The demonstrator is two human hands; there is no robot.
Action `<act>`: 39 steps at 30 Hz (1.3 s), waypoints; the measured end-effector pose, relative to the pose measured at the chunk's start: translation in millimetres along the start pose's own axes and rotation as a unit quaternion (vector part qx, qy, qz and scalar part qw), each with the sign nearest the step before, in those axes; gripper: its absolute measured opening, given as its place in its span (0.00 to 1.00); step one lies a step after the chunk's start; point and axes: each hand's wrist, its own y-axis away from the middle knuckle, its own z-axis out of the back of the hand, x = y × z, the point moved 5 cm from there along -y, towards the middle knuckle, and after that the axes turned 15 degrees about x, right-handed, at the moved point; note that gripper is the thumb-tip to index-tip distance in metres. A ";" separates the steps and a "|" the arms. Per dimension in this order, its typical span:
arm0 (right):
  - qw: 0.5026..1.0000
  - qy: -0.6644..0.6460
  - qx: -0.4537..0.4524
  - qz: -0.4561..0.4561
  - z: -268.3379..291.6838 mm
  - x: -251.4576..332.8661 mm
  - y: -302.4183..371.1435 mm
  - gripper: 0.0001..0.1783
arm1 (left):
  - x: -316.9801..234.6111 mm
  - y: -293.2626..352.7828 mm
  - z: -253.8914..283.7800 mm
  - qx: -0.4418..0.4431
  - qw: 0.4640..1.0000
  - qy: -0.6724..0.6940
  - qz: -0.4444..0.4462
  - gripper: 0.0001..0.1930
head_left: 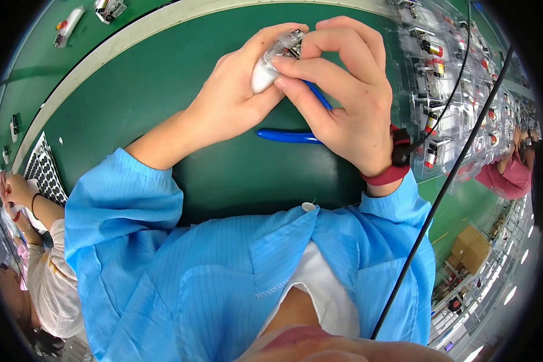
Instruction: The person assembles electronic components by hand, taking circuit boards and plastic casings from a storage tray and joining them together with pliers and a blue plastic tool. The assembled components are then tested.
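Note:
My left hand [232,90] is closed around a small white, rounded device [263,77] with a clear plastic end and metal-looking parts at its top. Thumb and index finger of my right hand [347,93] pinch at the device's near right side, while its other fingers curl above. Two blue handles of a hand tool [288,136] show below and behind the right hand. The tool's head is hidden, and I cannot tell whether it lies on the green mat [223,175] or touches the palm.
Clear plastic trays [428,90] with several part-built devices fill the right side. A black cable [443,187] crosses there, and a wristband [385,175] circles my right wrist. At the left are a co-worker's hand [19,192] and a sheet of black stickers [45,172]. A pale rail [102,51] borders the mat.

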 end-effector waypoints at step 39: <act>0.903 -0.353 0.142 -0.202 -11.6 -14.2 31.8 0.11 | -8.9 -0.4 22.0 -0.065 0.996 -0.061 0.028 0.25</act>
